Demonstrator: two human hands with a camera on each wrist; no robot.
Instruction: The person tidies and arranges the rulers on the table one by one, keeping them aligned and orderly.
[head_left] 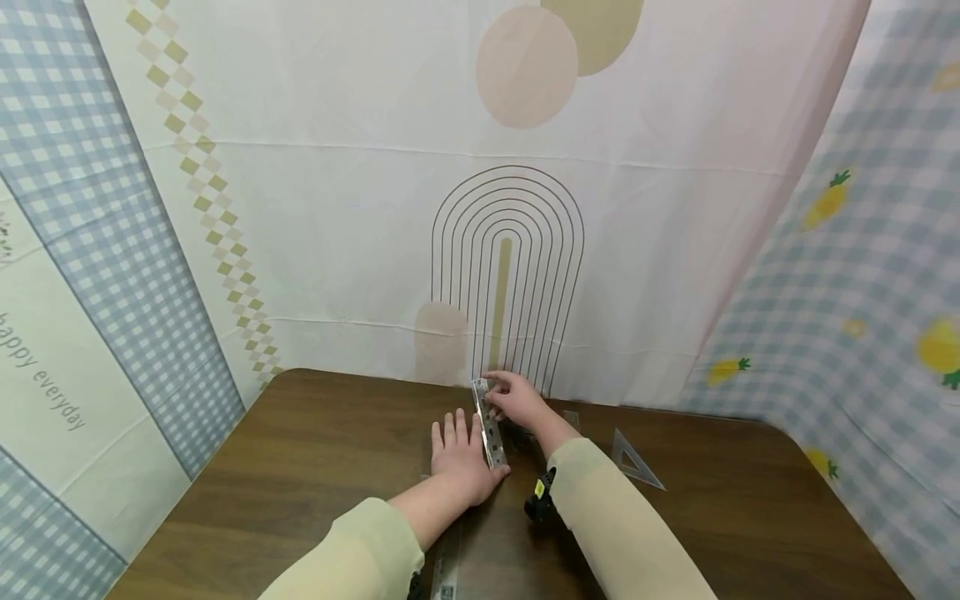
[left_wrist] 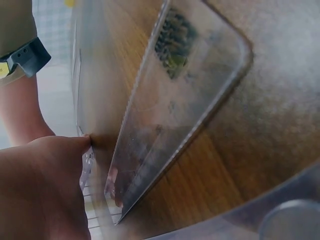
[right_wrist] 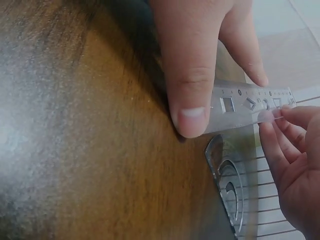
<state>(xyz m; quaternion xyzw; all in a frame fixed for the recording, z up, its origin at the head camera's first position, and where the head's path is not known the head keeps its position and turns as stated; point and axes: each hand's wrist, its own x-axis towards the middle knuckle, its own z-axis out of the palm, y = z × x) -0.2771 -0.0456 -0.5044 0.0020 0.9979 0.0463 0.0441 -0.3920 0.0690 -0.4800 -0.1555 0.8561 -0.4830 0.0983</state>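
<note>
A clear stencil ruler (head_left: 490, 425) with cut-out shapes lies lengthwise between the two hands. My left hand (head_left: 459, 467) lies on the table to its left with fingers spread straight. The left thumb (right_wrist: 192, 112) presses at the ruler's near end. My right hand (head_left: 519, 402) pinches the far part of the ruler along its right edge, fingertips bent, as the right wrist view shows. A clear protractor (right_wrist: 229, 192) lies beside the ruler, mostly hidden behind the right hand in the head view.
Another transparent ruler (head_left: 446, 567) lies near the left forearm, large in the left wrist view. To the right is a clear set square (head_left: 636, 465), with a small clear piece (head_left: 572, 418) behind the right wrist. Patterned cloth (head_left: 337, 250) hangs behind the wooden table (head_left: 315, 467).
</note>
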